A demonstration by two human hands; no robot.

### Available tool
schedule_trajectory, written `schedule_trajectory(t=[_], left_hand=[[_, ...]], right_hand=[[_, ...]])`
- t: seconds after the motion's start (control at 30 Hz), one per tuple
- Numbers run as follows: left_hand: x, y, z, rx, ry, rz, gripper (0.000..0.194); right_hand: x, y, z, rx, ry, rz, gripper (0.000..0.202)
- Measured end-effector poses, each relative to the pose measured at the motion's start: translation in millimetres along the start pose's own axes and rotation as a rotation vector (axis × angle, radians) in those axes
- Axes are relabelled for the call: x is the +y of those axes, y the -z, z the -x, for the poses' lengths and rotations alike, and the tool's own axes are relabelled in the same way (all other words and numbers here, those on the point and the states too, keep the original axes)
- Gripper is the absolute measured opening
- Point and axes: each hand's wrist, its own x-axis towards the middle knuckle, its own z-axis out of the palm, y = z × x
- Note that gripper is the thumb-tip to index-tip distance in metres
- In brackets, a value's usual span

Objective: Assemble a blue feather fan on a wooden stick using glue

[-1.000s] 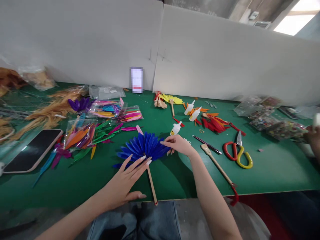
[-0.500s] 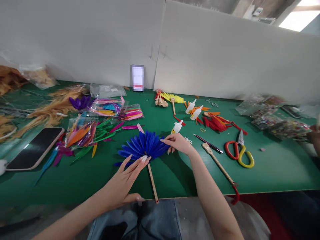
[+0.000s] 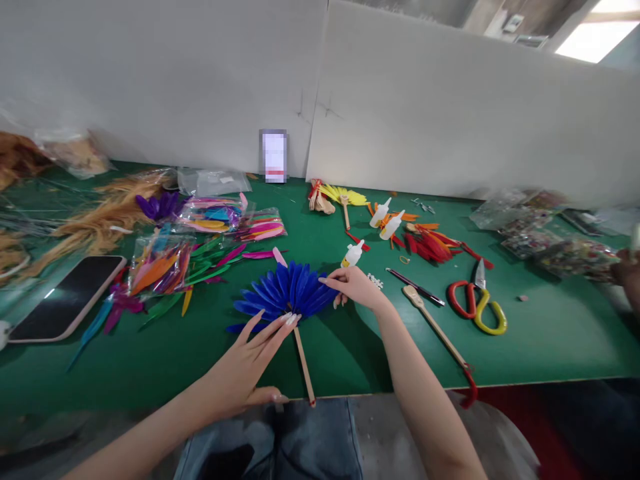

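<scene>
A fan of blue feathers (image 3: 287,290) lies spread on the green table, its wooden handle (image 3: 304,367) pointing down to the near edge. My left hand (image 3: 260,353) rests with spread fingers at the base of the feathers, fingertips by the top of the handle. At the fan's right edge, my right hand (image 3: 350,285) pinches the tip of a blue feather between thumb and forefinger. Just beyond that hand is a white glue bottle (image 3: 353,254). Small white pieces (image 3: 375,281) lie to its right, partly behind the hand.
Right of my arm lie a tweezer-like tool (image 3: 415,287), a wooden stick (image 3: 440,330) and scissors (image 3: 480,300). Bagged feathers (image 3: 160,263) and a phone (image 3: 67,300) are at left. Farther back are a yellow fan (image 3: 345,195) and two bottles (image 3: 391,226). Another person's hand (image 3: 627,267) shows far right.
The view has shifted very slightly. My left fingertips have moved a little at the base of the fan; my right hand keeps its place at the feather edge.
</scene>
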Motion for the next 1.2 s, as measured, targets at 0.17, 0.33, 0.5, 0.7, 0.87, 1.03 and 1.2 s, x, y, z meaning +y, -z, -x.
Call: schedule_trajectory(t=[0.17, 0.33, 0.5, 0.7, 0.87, 1.03, 1.2], left_hand=[[0, -0.2, 0, -0.001, -0.001, 0.032, 0.095], [-2, 1.5, 0, -0.013, 0.002, 0.071, 0.089], [-4, 6.9, 0, -0.032, 0.009, 0.124, 0.083], [-4, 4.7, -3, 0.001, -0.003, 0.082, 0.086], [-3, -0.6, -4, -0.002, -0.007, 0.025, 0.09], [-3, -3.3, -4, 0.009, -0.019, -0.022, 0.094], [-4, -2.3, -5, 0.011, -0.018, -0.018, 0.09]], right_hand=[[1, 0, 0, -0.003, 0.003, -0.006, 0.04], [1, 0, 0, 0.0, 0.004, -0.016, 0.039], [1, -1, 0, -0.001, 0.006, -0.026, 0.037], [-1, -1, 1, 0.002, -0.005, -0.033, 0.034], [1, -2, 0, 0.024, -0.026, -0.034, 0.03], [2, -3, -1, 0.034, -0.037, -0.037, 0.027], [2, -3, -2, 0.032, -0.041, -0.041, 0.025]])
